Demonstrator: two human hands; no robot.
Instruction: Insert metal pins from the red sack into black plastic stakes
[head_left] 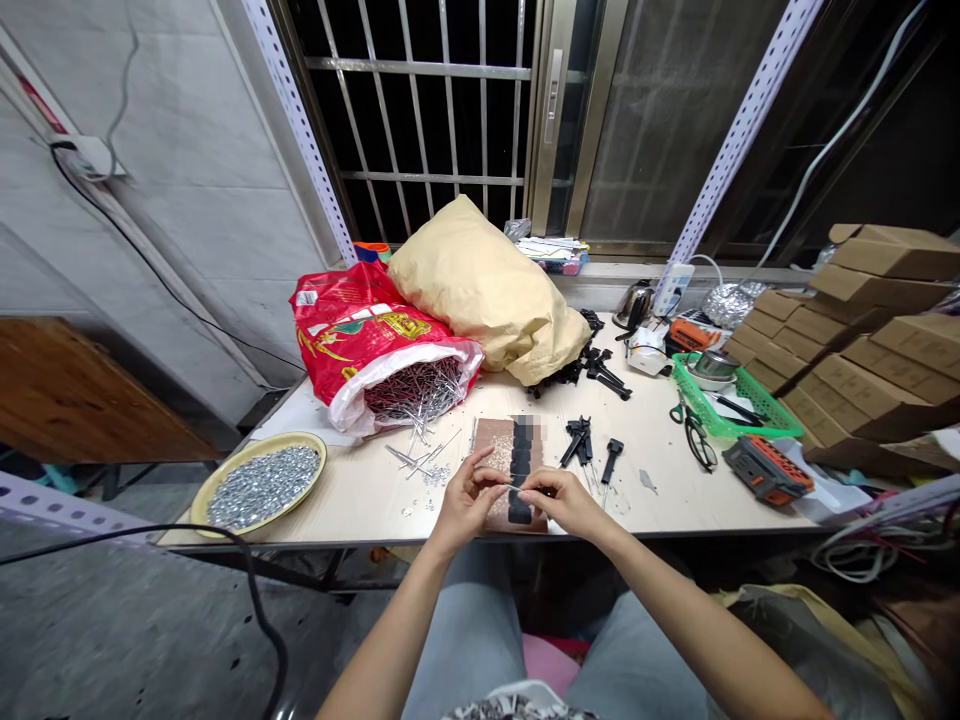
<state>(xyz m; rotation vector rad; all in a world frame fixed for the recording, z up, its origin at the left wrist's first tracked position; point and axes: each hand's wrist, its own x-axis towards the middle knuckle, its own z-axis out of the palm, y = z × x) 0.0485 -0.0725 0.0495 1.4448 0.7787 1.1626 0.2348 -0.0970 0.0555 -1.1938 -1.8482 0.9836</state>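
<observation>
Over a brown board (491, 440) at the table's front edge, my left hand (469, 497) and my right hand (566, 500) meet fingertip to fingertip. A thin, pale metal rod (512, 487) runs between them, pinched by both. Something small and dark shows at my right fingers, too small to name. Black rectangular pads (520, 465) line the board beneath. Just right of it lie black T-shaped pieces (577, 440) with thin metal rods, and another such piece (613, 460). Loose metal rods (420, 457) are scattered to the left, with small silver bits nearby.
A yellow bowl (321, 470) of small silver pieces stands at left. Behind are a red bag (337, 310) of metal rods and a tan sack (480, 280) by black parts. Scissors (697, 440), a green basket (780, 425), an orange-black tool (769, 468) and stacked cartons (855, 390) occupy the right.
</observation>
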